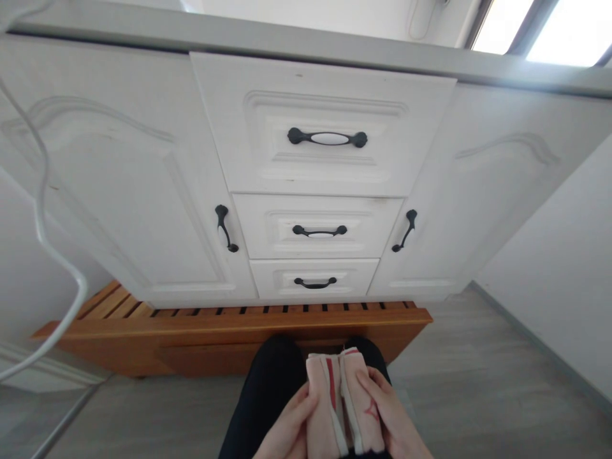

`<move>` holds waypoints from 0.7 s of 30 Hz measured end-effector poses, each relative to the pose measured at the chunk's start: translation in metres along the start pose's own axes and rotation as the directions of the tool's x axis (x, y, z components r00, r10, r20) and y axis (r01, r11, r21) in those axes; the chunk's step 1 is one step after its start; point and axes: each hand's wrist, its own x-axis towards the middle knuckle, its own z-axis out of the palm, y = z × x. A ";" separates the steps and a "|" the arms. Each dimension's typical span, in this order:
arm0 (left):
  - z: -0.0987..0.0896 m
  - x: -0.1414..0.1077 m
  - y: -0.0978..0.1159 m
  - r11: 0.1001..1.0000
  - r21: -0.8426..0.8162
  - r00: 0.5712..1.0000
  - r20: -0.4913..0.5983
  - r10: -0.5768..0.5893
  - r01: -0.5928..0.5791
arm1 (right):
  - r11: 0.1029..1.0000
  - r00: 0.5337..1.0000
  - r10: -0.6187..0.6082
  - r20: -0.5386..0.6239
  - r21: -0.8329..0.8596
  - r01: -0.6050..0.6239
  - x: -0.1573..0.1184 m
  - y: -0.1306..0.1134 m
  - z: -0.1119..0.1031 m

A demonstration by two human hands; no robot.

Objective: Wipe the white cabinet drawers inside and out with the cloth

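Observation:
At the bottom of the head view, over my knees, is a folded pink towel (321, 408) with cream edges, a red stripe and a red star outline. Its two folded halves lie side by side with a narrow gap between them. My left hand (289, 424) grips the left half from the side, thumb on top. On the right half, my right hand (386, 405) is closed the same way, its thumb and fingers near the star. The undersides of both hands are hidden.
A white cabinet (268, 226) with drawers and side doors stands ahead, dark handles on them. Below it sits a slatted wooden bench (229, 328). A white cable (45, 217) hangs at the left. Grey floor (478, 382) and a white wall (549, 255) are at right.

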 end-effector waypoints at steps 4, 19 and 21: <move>0.005 0.000 -0.001 0.997 0.056 0.997 -0.051 0.056 -0.053 | 0.996 0.997 0.023 0.068 0.083 -0.029 -0.007 -0.009 0.000; 0.002 0.015 -0.002 0.390 0.920 0.803 -0.203 0.560 -0.039 | 0.903 0.976 -0.188 0.107 -0.372 0.215 -0.010 0.003 0.016; 0.014 0.013 -0.003 0.271 0.963 0.778 -0.176 0.603 0.009 | 0.855 0.958 -0.282 0.051 -0.441 0.274 -0.013 0.010 0.031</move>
